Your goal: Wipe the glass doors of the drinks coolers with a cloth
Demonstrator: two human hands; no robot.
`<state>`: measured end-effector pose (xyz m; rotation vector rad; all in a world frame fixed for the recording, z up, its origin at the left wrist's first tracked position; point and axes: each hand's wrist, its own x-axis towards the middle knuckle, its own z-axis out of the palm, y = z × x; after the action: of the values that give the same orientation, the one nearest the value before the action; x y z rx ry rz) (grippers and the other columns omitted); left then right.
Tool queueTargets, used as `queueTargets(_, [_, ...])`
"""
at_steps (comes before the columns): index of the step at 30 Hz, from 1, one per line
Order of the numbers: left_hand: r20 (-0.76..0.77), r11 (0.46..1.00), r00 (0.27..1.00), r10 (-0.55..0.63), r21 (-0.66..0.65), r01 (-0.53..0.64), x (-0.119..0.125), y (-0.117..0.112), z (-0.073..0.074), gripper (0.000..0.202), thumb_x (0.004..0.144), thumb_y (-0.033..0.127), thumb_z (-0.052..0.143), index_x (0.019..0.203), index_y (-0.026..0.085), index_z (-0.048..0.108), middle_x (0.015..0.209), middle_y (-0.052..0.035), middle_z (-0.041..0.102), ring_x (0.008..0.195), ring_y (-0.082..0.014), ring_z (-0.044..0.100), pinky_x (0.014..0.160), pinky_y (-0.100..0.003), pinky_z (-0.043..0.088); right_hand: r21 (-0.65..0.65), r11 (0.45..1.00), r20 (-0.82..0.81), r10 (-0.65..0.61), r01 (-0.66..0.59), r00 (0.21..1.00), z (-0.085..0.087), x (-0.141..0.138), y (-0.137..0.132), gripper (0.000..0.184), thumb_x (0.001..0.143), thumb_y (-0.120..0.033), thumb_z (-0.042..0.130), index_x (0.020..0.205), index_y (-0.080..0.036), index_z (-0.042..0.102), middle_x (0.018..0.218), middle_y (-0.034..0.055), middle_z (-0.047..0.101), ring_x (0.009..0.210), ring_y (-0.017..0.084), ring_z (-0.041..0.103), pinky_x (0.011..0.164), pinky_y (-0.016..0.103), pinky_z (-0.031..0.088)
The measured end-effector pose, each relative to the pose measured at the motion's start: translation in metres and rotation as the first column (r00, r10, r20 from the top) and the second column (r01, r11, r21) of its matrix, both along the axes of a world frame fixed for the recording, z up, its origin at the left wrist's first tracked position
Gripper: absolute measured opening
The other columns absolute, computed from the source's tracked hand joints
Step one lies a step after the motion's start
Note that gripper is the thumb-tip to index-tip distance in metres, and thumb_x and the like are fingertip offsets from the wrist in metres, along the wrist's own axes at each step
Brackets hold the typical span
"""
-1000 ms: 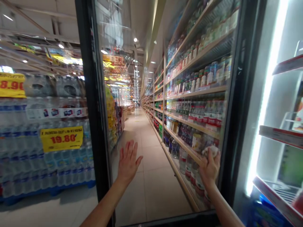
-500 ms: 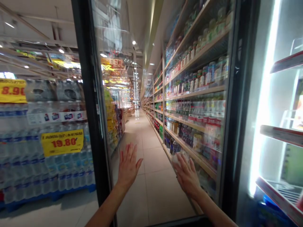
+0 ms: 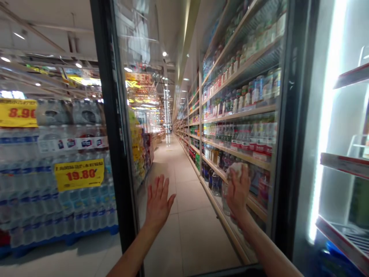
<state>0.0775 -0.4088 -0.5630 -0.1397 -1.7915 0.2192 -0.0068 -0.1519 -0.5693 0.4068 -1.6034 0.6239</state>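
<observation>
An open glass fridge door in a black frame stands in front of me. My left hand lies flat against the glass, fingers spread, holding nothing. My right hand presses a crumpled white cloth against the glass further right, fingers bent over it. Through the glass I see a shop aisle and shelves of bottles.
The lit fridge interior with red-edged shelves lies at the right. Stacked packs of water bottles with yellow price signs stand at the left, on a blue pallet. A tiled aisle runs ahead past long drink shelves.
My right hand with the cloth slid left and down across the glass, then came back up and a little right. My left hand stayed flat in place.
</observation>
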Motion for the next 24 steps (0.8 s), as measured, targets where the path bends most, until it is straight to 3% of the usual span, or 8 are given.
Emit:
queueTargets(1, [0.0, 1.0, 1.0, -0.001, 0.0, 0.001, 0.0, -0.001, 0.0, 0.068, 0.087, 0.028, 0.048, 0.143, 0.017, 0.011, 0.144, -0.0162, 0.029, 0.137, -0.0242, 0.016, 0.11, -0.048, 0.019, -0.028, 1.0, 0.0, -0.003, 0.003, 1.0, 0.005, 0.001, -0.007, 0.054, 0.085, -0.013, 0.039, 0.138, -0.024, 0.033, 0.152, 0.0095, 0.008, 0.137, 0.03, 0.015, 0.103, 0.057, 0.026])
queueTargets(3, [0.005, 1.0, 1.0, -0.006, 0.005, 0.006, 0.003, 0.0, 0.003, 0.068, 0.087, 0.028, 0.048, 0.143, 0.016, 0.011, 0.144, -0.017, 0.029, 0.137, -0.0249, 0.016, 0.11, -0.049, 0.019, 0.146, 0.986, 0.006, 0.078, -0.078, 0.997, 0.013, 0.011, -0.026, 0.054, 0.085, -0.013, 0.04, 0.137, -0.025, 0.034, 0.152, 0.0079, 0.008, 0.138, 0.029, 0.013, 0.105, 0.055, 0.025])
queueTargets(6, [0.027, 1.0, 0.999, -0.019, 0.012, 0.018, 0.01, 0.008, 0.006, 0.064, 0.086, 0.025, 0.048, 0.142, 0.016, 0.017, 0.143, -0.0171, 0.031, 0.138, -0.0263, 0.015, 0.109, -0.05, 0.019, 0.423, 0.87, 0.098, 0.234, -0.253, 0.967, 0.016, 0.036, -0.058, 0.049, 0.085, -0.018, 0.04, 0.134, -0.025, 0.04, 0.151, 0.0077, 0.013, 0.138, 0.028, 0.015, 0.106, 0.053, 0.022])
queueTargets(13, [0.067, 0.97, 0.976, -0.207, -0.115, 0.213, -0.009, 0.051, 0.008, 0.051, 0.09, 0.021, 0.034, 0.139, 0.012, 0.025, 0.133, -0.0137, 0.047, 0.136, -0.0192, 0.024, 0.108, -0.04, 0.027, 0.418, 0.783, 0.098, 0.465, -0.461, 0.88, 0.029, 0.057, -0.079, 0.06, 0.09, -0.026, 0.024, 0.145, -0.012, 0.003, 0.145, 0.0124, 0.03, 0.135, 0.018, 0.026, 0.108, 0.04, 0.027])
queueTargets(17, [-0.003, 0.954, 0.987, -0.161, -0.258, 0.155, -0.014, 0.016, 0.069, 0.04, 0.089, 0.02, 0.041, 0.129, 0.018, 0.043, 0.131, -0.0097, 0.05, 0.135, -0.018, 0.025, 0.11, -0.038, 0.021, 0.33, 0.888, -0.079, 0.364, -0.32, 0.928, 0.048, 0.022, -0.056, 0.06, 0.088, -0.021, 0.032, 0.145, -0.02, 0.011, 0.148, 0.0104, 0.025, 0.135, 0.022, 0.027, 0.109, 0.047, 0.022])
queueTargets(21, [-0.292, 0.997, 0.957, 0.004, 0.071, 0.018, -0.002, -0.033, 0.145, 0.039, 0.09, 0.032, 0.041, 0.124, 0.016, 0.05, 0.138, -0.0146, 0.039, 0.134, -0.0251, 0.026, 0.109, -0.046, 0.019, 0.38, 0.913, -0.116, 0.204, -0.146, 0.972, 0.049, -0.005, -0.04, 0.059, 0.086, -0.021, 0.04, 0.142, -0.026, 0.022, 0.148, 0.0076, 0.026, 0.137, 0.024, 0.02, 0.11, 0.05, 0.015])
queueTargets(22, [-0.301, 0.995, 0.954, -0.004, 0.094, 0.034, 0.0, -0.036, 0.149, 0.039, 0.09, 0.032, 0.039, 0.123, 0.014, 0.051, 0.136, -0.0156, 0.042, 0.133, -0.0239, 0.029, 0.108, -0.043, 0.025, 0.397, 0.909, -0.111, 0.182, -0.124, 0.977, 0.046, -0.007, -0.039, 0.057, 0.086, -0.021, 0.041, 0.14, -0.026, 0.026, 0.147, 0.0072, 0.027, 0.137, 0.024, 0.019, 0.11, 0.05, 0.013])
queueTargets(24, [-0.181, 0.999, 0.983, -0.038, 0.008, 0.04, 0.002, -0.027, 0.132, 0.038, 0.091, 0.031, 0.036, 0.119, 0.012, 0.054, 0.128, -0.0148, 0.05, 0.129, -0.0203, 0.036, 0.107, -0.04, 0.029, 0.395, 0.914, -0.113, 0.15, -0.094, 0.982, 0.04, -0.007, -0.039, 0.051, 0.086, -0.021, 0.043, 0.136, -0.024, 0.034, 0.146, 0.0079, 0.031, 0.137, 0.024, 0.018, 0.111, 0.05, 0.012])
